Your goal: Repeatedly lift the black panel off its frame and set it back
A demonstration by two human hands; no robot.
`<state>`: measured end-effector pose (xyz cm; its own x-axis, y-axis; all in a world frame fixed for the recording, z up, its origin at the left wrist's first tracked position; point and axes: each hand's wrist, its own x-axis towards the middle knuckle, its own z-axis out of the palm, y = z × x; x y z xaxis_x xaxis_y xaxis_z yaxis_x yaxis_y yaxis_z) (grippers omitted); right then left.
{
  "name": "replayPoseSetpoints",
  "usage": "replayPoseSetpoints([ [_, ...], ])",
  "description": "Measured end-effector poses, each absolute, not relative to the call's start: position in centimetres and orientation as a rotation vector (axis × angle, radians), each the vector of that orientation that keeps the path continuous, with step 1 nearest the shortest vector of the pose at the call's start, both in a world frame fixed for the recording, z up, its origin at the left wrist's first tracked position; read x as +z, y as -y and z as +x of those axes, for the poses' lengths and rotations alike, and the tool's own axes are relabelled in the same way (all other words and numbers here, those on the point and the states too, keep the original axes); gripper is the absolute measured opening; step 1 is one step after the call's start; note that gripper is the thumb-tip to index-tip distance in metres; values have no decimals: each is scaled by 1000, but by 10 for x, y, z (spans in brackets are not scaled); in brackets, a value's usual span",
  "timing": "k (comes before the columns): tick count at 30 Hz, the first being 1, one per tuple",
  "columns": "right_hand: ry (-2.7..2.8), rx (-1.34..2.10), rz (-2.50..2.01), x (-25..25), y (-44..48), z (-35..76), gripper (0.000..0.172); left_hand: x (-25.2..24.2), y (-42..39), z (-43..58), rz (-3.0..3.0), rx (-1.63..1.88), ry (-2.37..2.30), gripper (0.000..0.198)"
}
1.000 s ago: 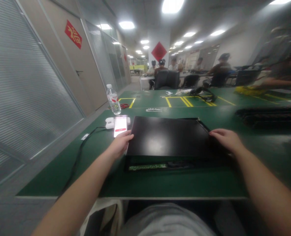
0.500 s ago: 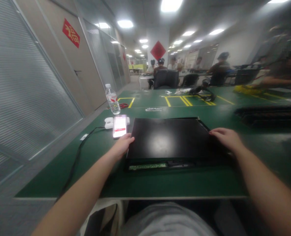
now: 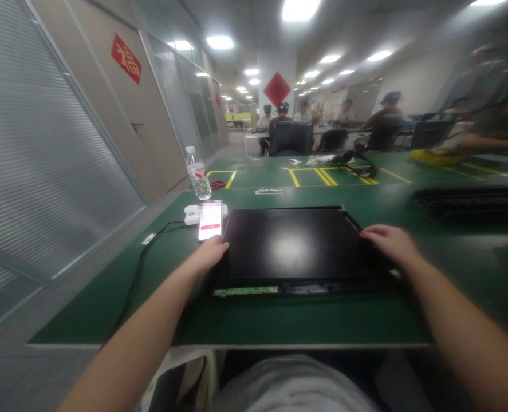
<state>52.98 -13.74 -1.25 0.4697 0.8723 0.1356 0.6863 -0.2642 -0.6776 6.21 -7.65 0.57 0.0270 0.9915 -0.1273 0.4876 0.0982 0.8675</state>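
Observation:
A black flat display panel (image 3: 288, 243) lies in front of me on the green table. My left hand (image 3: 212, 252) grips its left edge, thumb on top and the other fingers hidden beneath or behind. On the opposite side my right hand (image 3: 386, 239) is closed on the right edge, fingertips at the upper right. Along the near side, below the panel, a green circuit board strip (image 3: 245, 291) shows in a dark frame. A lit phone (image 3: 211, 222) leans just beyond my left hand, against a white device (image 3: 192, 214).
A water bottle (image 3: 199, 174) and red-handled scissors (image 3: 217, 184) stand and lie at the back left. A black cable (image 3: 140, 269) runs down the left side. Dark long parts (image 3: 464, 200) lie at the right. People sit at tables beyond.
The display panel and the strip below it have shifted slightly to the left, together with both my hands. My grip on its edges looks the same.

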Motion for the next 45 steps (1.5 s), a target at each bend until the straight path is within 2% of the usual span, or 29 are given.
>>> replayPoseSetpoints([
  [11, 1250, 395, -1967, -8, 141, 520, 25, 1, 73, 52, 1501, 764, -1529, 13],
  [28, 1328, 493, -1909, -8, 140, 512, 26, 13, 70, 40, 1669, 700, -1704, 6],
  [38, 1366, 439, -1873, -12, 138, 510, 25, 12, 63, 31, 1627, 665, -1731, 6],
  [45, 1290, 371, -1898, -13, 138, 510, 23, 18, 76, 43, 1333, 791, -1560, 18],
])
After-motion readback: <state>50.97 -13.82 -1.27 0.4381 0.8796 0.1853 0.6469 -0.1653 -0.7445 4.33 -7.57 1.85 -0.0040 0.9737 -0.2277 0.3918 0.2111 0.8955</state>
